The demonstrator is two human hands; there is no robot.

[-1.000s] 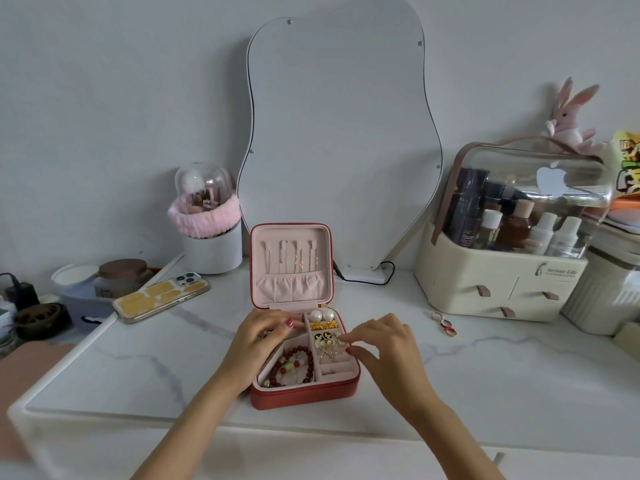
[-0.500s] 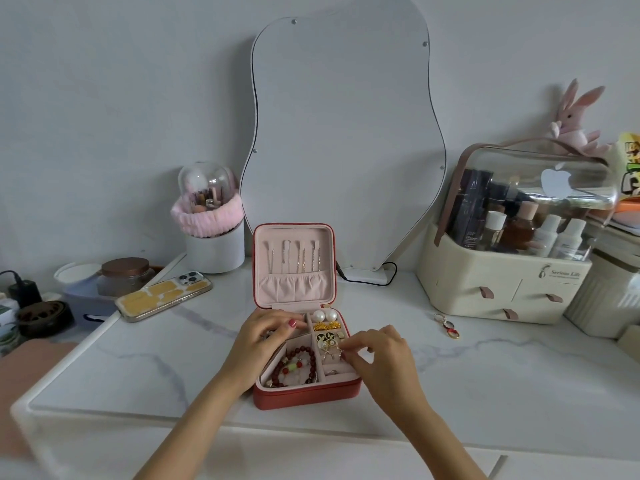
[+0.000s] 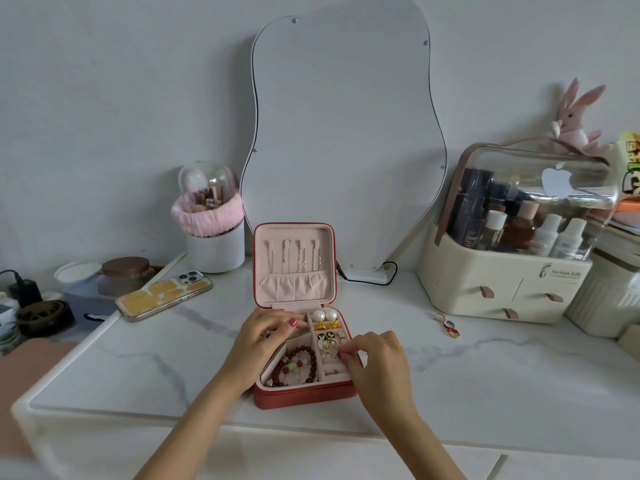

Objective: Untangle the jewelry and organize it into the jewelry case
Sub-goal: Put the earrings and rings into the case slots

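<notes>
Jewelry case (image 3: 304,398) steadied by left hand (image 3: 263,344), fingers curled inside; right hand (image 3: 375,358) pinches tangled earrings (image 3: 329,348) — tease gently, don't yank.

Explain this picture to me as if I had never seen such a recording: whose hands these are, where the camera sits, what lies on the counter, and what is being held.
There is no machine here. A person wears one camera on the head, looking forward and down, so the two bare arms reach in from the bottom edge. On the white marble counter stands an open red jewelry case, its lid upright with thin pieces hanging inside. The tray holds a dark red bead bracelet, two pearl earrings and small gold pieces. The left hand rests over the case's back left compartment. The right hand pinches a small metal piece over the right compartments; what it is cannot be told. Around stand a phone, a mirror, a cosmetics box and a loose trinket.
</notes>
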